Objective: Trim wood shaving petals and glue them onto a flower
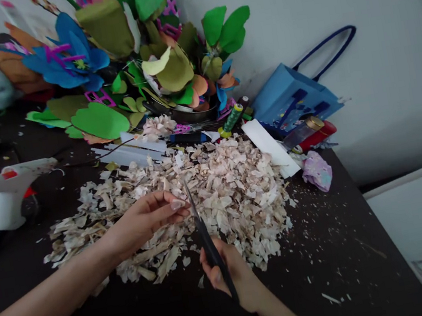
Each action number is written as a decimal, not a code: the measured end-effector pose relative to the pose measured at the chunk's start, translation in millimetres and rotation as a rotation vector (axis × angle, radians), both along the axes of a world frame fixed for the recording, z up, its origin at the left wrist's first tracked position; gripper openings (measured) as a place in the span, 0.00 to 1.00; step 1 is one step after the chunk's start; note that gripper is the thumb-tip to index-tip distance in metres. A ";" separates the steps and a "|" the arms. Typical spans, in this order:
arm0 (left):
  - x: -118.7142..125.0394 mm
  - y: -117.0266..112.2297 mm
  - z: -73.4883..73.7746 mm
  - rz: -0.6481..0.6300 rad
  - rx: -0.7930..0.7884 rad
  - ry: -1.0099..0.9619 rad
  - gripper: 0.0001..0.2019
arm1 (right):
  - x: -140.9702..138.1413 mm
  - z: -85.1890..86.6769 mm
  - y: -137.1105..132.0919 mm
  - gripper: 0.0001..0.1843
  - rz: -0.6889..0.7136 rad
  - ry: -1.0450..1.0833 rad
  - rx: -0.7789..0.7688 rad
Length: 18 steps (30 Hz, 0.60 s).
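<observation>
In the middle of the table my left hand is closed in a pinch on a small pale flake. My right hand is wrapped round the dark handles of a pair of scissors, whose blades point up and away from me. The blade tips are close beside my left fingertips; whether they touch the flake I cannot tell. Under and behind both hands spreads a wide heap of dry, pale, papery flakes, with longer curled strips on its left side.
A white glue gun lies at the left with its cord. Behind the heap are colourful felt flowers, glue sticks and a green thread spool. A blue bag leans on the wall. Scraps dot the dark table.
</observation>
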<state>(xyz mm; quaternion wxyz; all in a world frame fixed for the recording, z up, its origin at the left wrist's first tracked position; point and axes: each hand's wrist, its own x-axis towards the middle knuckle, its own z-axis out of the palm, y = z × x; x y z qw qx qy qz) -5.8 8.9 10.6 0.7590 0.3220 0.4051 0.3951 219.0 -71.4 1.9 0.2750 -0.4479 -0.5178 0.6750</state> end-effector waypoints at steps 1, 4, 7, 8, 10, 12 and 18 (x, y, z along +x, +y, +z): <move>-1.3 1.3 1.1 0.013 -0.004 -0.007 0.15 | 0.6 -2.4 -1.0 0.34 0.004 0.004 -0.018; -3.2 3.5 3.5 0.055 -0.011 -0.023 0.16 | 1.6 -6.1 -2.4 0.31 0.006 0.009 -0.048; -3.2 3.9 3.2 0.077 -0.018 -0.046 0.17 | 1.2 -4.9 -2.5 0.31 0.024 -0.013 -0.034; -3.1 3.9 2.9 0.078 -0.021 -0.056 0.16 | 0.9 -4.4 -2.6 0.31 0.030 -0.019 -0.035; -2.8 3.9 2.5 0.079 -0.029 -0.074 0.16 | 0.4 -4.5 -3.0 0.31 0.026 -0.018 -0.058; -2.7 3.8 3.1 0.084 -0.037 -0.081 0.14 | 0.1 -5.9 -3.7 0.31 0.012 -0.006 -0.090; -2.8 3.9 4.7 0.075 -0.038 -0.088 0.12 | -0.9 -7.2 -4.3 0.29 -0.005 0.017 -0.105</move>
